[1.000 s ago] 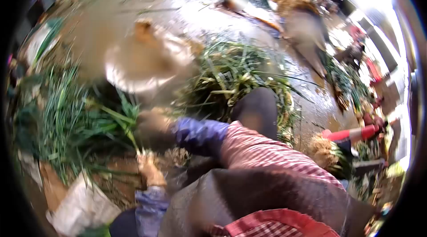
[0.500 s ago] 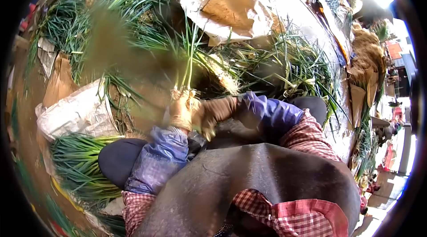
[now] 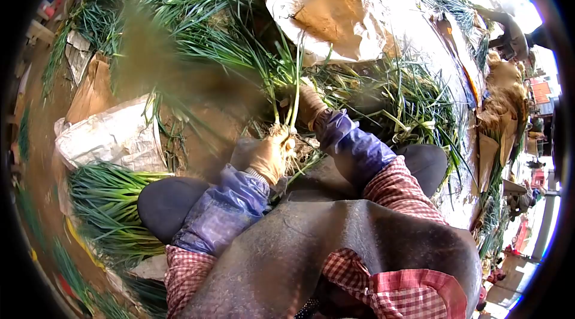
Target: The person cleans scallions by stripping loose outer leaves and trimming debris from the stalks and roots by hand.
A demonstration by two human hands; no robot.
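Note:
Green onions (image 3: 295,100) rise upright from my left hand (image 3: 269,154), which wears a tan glove and is closed around their pale root ends. Stringy roots and loose skins hang beside that hand. My right hand (image 3: 311,105), in a brown glove, reaches forward to the heap of green onions (image 3: 239,37) just right of the held stalks. Its fingertips are hidden among leaves and pale stems, so whether they grip anything does not show. Both forearms wear blue plastic sleeves over red checked cloth.
A torn white and brown paper sack (image 3: 335,16) lies beyond my hands. Leafy trimmings (image 3: 407,103) are heaped to the right. On the left are a folded white sack (image 3: 114,139) and a bundle of green onions (image 3: 108,208). A dark apron (image 3: 269,247) covers my lap.
My right hand has moved from beside the left hand forward to the onion heap. My left hand has shifted slightly right and nearer to me, still holding the onions.

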